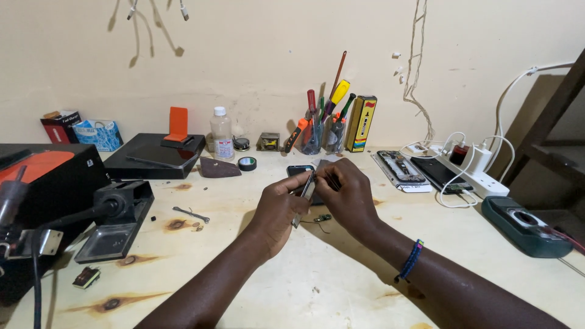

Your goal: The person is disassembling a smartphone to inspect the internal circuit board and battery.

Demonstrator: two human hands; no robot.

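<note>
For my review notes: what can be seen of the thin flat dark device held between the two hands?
The thin flat dark device looks like a phone part seen nearly edge-on, with a pale metallic rim. It is held tilted above the pale wooden table, not resting on it. The left hand pinches it from the left and the right hand grips its upper end. Its face is mostly hidden by fingers, so finer details cannot be told.

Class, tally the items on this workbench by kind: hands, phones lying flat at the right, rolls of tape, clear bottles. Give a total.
Hands: 2 (left hand, right hand)
Phones: 2 (open phone, black phone)
Tape roll: 1
Bottle: 1
Total: 6
</note>
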